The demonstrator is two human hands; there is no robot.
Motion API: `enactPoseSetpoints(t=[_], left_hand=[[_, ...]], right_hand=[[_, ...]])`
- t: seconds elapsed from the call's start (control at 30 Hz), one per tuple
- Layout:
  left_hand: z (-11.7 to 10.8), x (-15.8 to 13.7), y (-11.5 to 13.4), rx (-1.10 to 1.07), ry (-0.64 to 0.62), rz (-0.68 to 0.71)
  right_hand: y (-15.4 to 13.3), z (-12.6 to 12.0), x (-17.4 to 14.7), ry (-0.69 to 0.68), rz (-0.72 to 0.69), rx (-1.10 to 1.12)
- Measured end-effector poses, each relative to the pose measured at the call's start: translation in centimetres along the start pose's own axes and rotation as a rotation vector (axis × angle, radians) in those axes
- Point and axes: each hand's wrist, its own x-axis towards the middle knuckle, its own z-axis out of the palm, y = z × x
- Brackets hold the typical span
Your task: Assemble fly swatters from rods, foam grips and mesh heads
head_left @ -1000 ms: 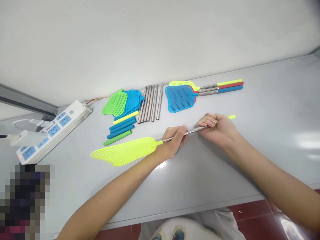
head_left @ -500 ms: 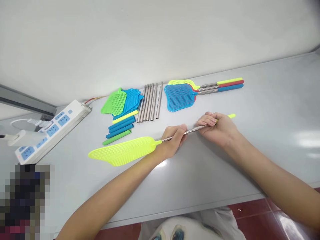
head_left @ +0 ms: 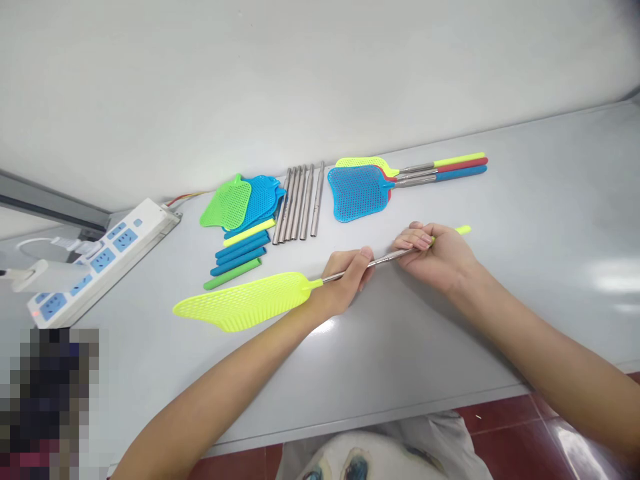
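Observation:
A yellow fly swatter [head_left: 250,300] with a thin metal shaft is held above the grey table, its mesh head to the left. My left hand [head_left: 349,277] is closed round the shaft near the head. My right hand [head_left: 437,257] has its fingers curled round the yellow handle end, whose tip sticks out past the palm; most of the grip is hidden. Behind my hands lie three swatters side by side, with a blue swatter [head_left: 359,193] in front of a red and a yellow one.
Several metal rods [head_left: 300,203] lie by the wall. To their left are a green swatter head [head_left: 226,205], blue swatter heads [head_left: 263,200] and several coloured sleeves, among them a green sleeve [head_left: 233,274]. A white power strip [head_left: 107,260] with plugs stands at the table's left.
Both hands keep their hold on the yellow swatter. Its head has shifted very slightly left; the view has moved a little too.

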Motion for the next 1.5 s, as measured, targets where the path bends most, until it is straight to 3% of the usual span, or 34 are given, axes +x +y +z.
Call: enactPoseSetpoints(t=[1.1,1.5], left_hand=[[0.3,-0.1,0.0,-0.033,0.011,-0.014],[0.5,0.0,-0.7,-0.096,-0.023,0.022]], right_hand=[[0.1,-0.1,0.1,-0.008,-0.026,-0.026],[1.6,-0.6,-0.2,-0.038,-0.205,0.020]])
